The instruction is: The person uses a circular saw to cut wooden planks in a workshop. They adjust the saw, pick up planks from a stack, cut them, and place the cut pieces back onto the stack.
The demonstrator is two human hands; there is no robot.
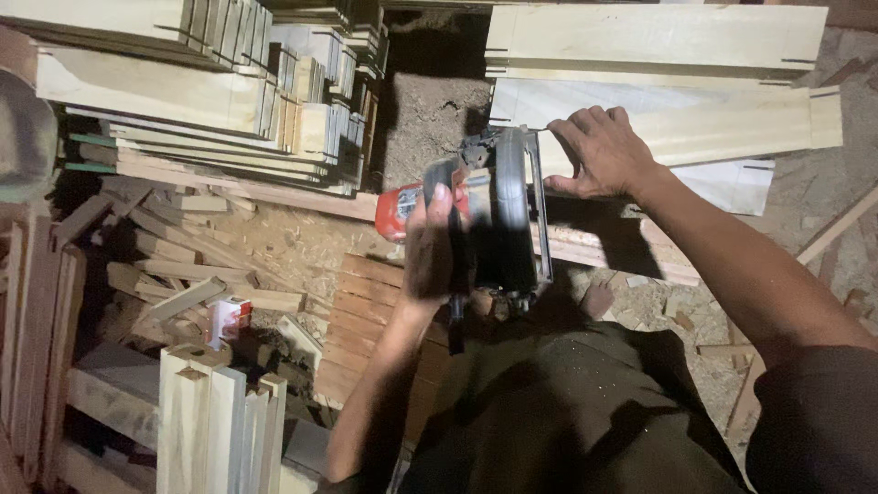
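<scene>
One saw (494, 220), perhaps two hands (430, 247)

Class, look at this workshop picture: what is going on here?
A person holds a circular saw with the left hand wrapped around its handle. The right hand presses on a pale wooden board beside the saw's blade guard. Stacks of cut boards lie to the left, and offcuts and sawdust cover the ground.
</scene>
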